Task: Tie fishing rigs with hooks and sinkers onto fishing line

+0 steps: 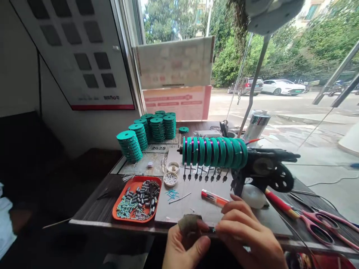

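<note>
My left hand point(186, 243) is curled at the desk's front edge, a brown wrap round its index finger and the thumb close to that finger. Beside it, my right hand point(249, 233) has its fingertips pinched together. A tiny teal bit point(213, 230) shows at the right fingertips; most of what the hands hold is hidden. Just beyond the right hand lies a tube with an orange body and red cap point(214, 198). On the pale board point(179, 215) are a thin metal rod point(180, 198) and several short turquoise pieces point(172, 194).
Left stands an orange tray point(129, 184) of dark weights, turquoise bits and small beads. Two small white dishes point(171, 184) sit beside it. Green foam spools point(129, 147) are stacked behind. A black winder point(263, 168) carries a row of spools point(214, 152) with hanging weights. Pink-handled scissors point(316, 228) lie right.
</note>
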`<state>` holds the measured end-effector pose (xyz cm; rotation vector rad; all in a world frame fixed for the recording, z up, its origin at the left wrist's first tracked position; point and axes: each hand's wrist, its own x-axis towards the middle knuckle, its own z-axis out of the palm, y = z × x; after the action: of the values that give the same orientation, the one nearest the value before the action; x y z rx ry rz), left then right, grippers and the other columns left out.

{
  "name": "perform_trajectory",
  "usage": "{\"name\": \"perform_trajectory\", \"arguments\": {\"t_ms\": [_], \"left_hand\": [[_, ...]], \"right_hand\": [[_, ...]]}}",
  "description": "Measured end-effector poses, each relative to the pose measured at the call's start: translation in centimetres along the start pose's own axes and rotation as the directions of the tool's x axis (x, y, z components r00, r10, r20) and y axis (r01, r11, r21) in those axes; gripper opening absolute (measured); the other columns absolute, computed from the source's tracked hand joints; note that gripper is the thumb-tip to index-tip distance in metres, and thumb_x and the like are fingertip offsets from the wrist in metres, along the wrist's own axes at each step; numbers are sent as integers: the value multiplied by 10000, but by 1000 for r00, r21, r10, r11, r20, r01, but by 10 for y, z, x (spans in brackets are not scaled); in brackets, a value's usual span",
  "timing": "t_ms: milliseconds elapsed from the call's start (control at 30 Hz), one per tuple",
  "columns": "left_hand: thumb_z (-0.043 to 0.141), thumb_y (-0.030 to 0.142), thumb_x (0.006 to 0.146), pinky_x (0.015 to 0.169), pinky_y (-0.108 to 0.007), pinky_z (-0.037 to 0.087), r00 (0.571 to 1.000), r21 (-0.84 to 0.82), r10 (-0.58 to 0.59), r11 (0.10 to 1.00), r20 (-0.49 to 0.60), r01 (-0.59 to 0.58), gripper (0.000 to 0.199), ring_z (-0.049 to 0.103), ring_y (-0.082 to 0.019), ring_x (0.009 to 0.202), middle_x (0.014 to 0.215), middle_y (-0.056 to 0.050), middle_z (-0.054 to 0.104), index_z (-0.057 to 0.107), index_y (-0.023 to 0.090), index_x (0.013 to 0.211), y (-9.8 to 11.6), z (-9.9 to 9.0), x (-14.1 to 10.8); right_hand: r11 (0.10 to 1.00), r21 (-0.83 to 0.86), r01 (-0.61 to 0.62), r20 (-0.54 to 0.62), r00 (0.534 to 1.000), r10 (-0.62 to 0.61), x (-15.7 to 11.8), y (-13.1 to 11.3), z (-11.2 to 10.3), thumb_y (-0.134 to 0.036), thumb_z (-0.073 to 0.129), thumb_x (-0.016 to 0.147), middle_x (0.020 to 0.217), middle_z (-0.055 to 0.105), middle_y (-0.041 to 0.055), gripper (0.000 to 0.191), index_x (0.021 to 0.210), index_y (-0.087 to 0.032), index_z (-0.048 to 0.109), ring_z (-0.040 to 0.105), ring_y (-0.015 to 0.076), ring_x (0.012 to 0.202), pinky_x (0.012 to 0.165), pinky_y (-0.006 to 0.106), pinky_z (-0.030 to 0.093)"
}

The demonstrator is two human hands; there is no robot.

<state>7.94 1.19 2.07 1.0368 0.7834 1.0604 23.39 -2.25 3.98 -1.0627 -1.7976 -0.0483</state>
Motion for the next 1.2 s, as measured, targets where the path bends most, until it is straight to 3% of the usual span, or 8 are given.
{"name": "perform_trajectory", "arguments": {"t_ms": [133,267,367,500,700,900,1033,1200], "left_hand": [[827,328,523,631,-190,432,999,-295,11,956,39,1,184,541,-101,601,604,19,631,720,210,616,-6,14,9],[827,291,534,650,-194,430,1000,-321,16,947,24,-8,164,553,-112,640,622,4,646,713,192,599,-7,18,7],[833,296,525,678,-209,438,999,-362,-24,932,22,30,189,567,-119,662,649,-5,666,714,181,616,-9,19,8],[843,268,508,623,-225,451,992,-442,-123,889,17,117,202,575,-114,613,682,-8,687,710,182,635,-10,19,9],[842,260,515,593,-211,435,977,-397,-208,893,49,210,215,565,-104,599,674,-18,674,696,164,640,-5,16,9],[818,300,563,511,-174,342,939,-317,-251,893,236,319,248,450,-62,510,533,26,538,634,141,615,-4,10,12],[792,322,604,528,-179,326,923,-273,-237,907,302,322,266,413,-57,512,501,30,496,607,132,582,-6,9,14],[802,264,596,566,-191,356,923,-411,-192,851,334,327,181,472,-67,542,559,15,564,656,161,625,-13,10,17]], "right_hand": [[1000,16,-7,-6,1000,7,-4,1,9,-125,603,803,660,603,-27,122,857,-234,587,564,163,728,809,347,457],[1000,4,-19,-74,997,20,-5,0,13,-143,569,832,636,594,-30,92,812,-230,591,557,161,700,792,334,438],[998,-51,-30,-92,995,26,-6,1,10,-176,561,841,674,612,-30,72,841,-241,592,560,183,758,870,372,371],[990,-137,-38,34,998,43,-7,5,0,-197,593,823,790,641,-21,112,918,-253,573,549,207,870,930,383,306],[989,-142,-41,181,981,67,-1,5,-9,-188,493,898,711,585,-27,123,790,-240,522,519,197,844,977,422,234],[995,-93,-31,317,947,59,6,5,-11,-172,509,897,721,554,-43,153,754,-224,496,509,159,844,1009,397,212],[997,-56,-44,345,937,61,8,5,-11,-197,525,894,718,559,-42,175,722,-223,513,512,155,842,976,369,260],[994,-35,-105,314,943,111,10,5,-9,-206,537,888,712,581,-27,163,727,-221,549,502,181,882,902,364,329]]}}
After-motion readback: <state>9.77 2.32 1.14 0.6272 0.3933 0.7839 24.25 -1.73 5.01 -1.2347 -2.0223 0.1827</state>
